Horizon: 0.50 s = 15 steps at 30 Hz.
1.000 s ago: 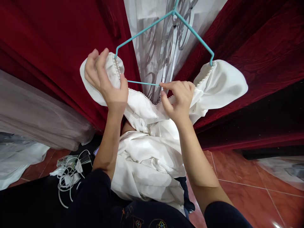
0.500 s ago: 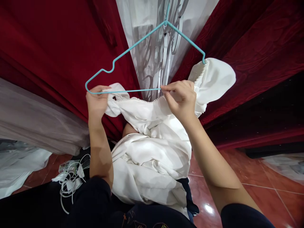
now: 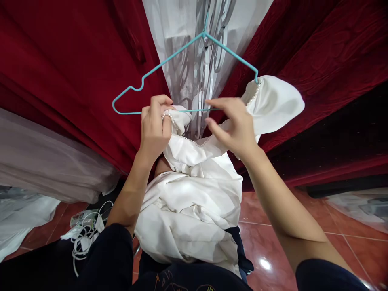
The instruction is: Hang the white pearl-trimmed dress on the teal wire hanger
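Pinching the sleeve, our left hand is sitting nearer the hanger's bare end, ten o'clock-ish; right hand is gaping.

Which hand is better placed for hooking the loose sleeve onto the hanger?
Probably the left hand: it holds that sleeve and is nearer the bare end of the hanger, while the right hand has thumb and forefinger apart.

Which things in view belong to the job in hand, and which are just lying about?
In the job:
white garment, held at one beaded shoulder by the left hand
turquoise hanger, with the open right hand at its lower bar

Just around:
white cables, lower left
red drapes, hanging behind
tiled floor
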Each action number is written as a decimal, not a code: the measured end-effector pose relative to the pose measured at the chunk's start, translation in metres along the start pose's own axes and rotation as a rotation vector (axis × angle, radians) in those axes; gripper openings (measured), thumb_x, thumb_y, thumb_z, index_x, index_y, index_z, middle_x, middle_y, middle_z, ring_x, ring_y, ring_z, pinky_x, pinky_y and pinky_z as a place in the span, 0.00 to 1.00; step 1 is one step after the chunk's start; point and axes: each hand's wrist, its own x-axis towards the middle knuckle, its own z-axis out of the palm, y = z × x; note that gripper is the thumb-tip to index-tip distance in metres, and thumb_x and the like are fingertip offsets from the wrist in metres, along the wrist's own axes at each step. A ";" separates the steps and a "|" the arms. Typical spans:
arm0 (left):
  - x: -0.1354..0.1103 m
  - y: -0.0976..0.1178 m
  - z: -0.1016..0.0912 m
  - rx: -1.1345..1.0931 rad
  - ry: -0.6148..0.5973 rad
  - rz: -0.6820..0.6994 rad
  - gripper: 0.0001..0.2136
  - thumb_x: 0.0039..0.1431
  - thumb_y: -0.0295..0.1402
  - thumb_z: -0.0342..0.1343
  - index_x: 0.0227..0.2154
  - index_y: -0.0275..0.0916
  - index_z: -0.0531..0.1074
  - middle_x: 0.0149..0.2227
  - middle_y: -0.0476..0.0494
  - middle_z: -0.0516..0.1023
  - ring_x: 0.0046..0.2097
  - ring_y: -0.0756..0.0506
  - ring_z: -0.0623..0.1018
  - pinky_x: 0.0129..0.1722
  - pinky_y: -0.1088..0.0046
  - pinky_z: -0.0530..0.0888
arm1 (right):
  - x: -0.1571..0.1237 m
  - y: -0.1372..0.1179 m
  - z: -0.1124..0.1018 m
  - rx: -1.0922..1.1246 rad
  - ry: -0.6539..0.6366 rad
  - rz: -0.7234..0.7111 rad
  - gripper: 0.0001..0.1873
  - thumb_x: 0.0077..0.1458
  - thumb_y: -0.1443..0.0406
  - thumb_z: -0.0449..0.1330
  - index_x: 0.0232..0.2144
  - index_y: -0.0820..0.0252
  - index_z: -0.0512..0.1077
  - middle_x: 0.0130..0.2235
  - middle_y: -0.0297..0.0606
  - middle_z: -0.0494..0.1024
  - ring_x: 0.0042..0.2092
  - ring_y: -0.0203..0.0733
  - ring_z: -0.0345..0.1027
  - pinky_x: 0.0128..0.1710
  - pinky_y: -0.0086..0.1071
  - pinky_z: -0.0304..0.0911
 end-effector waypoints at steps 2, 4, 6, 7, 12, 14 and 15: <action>0.000 0.001 0.002 0.057 -0.057 0.001 0.16 0.68 0.20 0.48 0.50 0.44 0.73 0.46 0.46 0.83 0.46 0.41 0.80 0.56 0.59 0.69 | 0.002 0.013 -0.009 -0.137 0.240 0.034 0.20 0.65 0.59 0.63 0.58 0.49 0.72 0.57 0.44 0.77 0.60 0.53 0.69 0.63 0.54 0.62; -0.001 0.004 0.003 0.110 -0.088 0.002 0.16 0.67 0.19 0.47 0.45 0.43 0.75 0.45 0.47 0.83 0.46 0.41 0.79 0.56 0.59 0.67 | 0.005 0.032 -0.014 -0.274 0.426 0.105 0.25 0.58 0.59 0.69 0.57 0.56 0.72 0.55 0.48 0.74 0.60 0.58 0.67 0.61 0.58 0.61; -0.001 0.007 0.003 0.138 -0.098 -0.017 0.16 0.66 0.18 0.46 0.43 0.42 0.76 0.44 0.48 0.83 0.45 0.42 0.79 0.55 0.60 0.67 | 0.010 0.051 -0.017 -0.283 0.416 0.203 0.24 0.55 0.65 0.68 0.54 0.59 0.74 0.53 0.49 0.74 0.56 0.55 0.70 0.55 0.51 0.66; 0.000 0.009 0.002 0.141 -0.098 -0.029 0.16 0.66 0.18 0.47 0.42 0.42 0.76 0.43 0.48 0.83 0.45 0.42 0.79 0.54 0.60 0.66 | 0.014 0.057 -0.019 -0.257 0.374 0.250 0.21 0.54 0.69 0.66 0.51 0.60 0.76 0.51 0.49 0.75 0.53 0.52 0.71 0.51 0.46 0.68; 0.004 0.014 -0.005 0.082 -0.152 -0.054 0.16 0.63 0.17 0.47 0.40 0.41 0.78 0.42 0.48 0.83 0.45 0.42 0.80 0.53 0.61 0.67 | 0.036 0.074 -0.049 -0.293 0.360 0.372 0.13 0.51 0.78 0.60 0.35 0.63 0.80 0.37 0.42 0.81 0.38 0.41 0.72 0.41 0.35 0.64; 0.006 0.013 -0.009 0.061 -0.166 -0.054 0.16 0.63 0.17 0.47 0.39 0.41 0.78 0.41 0.48 0.83 0.44 0.42 0.80 0.53 0.61 0.67 | 0.036 0.083 -0.066 -0.294 0.416 0.410 0.15 0.50 0.79 0.58 0.35 0.65 0.81 0.35 0.42 0.81 0.34 0.37 0.70 0.38 0.33 0.61; 0.007 0.011 -0.011 0.056 -0.162 -0.053 0.16 0.62 0.17 0.48 0.39 0.41 0.79 0.41 0.48 0.83 0.44 0.42 0.80 0.53 0.61 0.67 | 0.034 0.089 -0.073 -0.270 0.416 0.451 0.16 0.50 0.80 0.57 0.36 0.67 0.81 0.34 0.42 0.80 0.33 0.36 0.69 0.36 0.33 0.60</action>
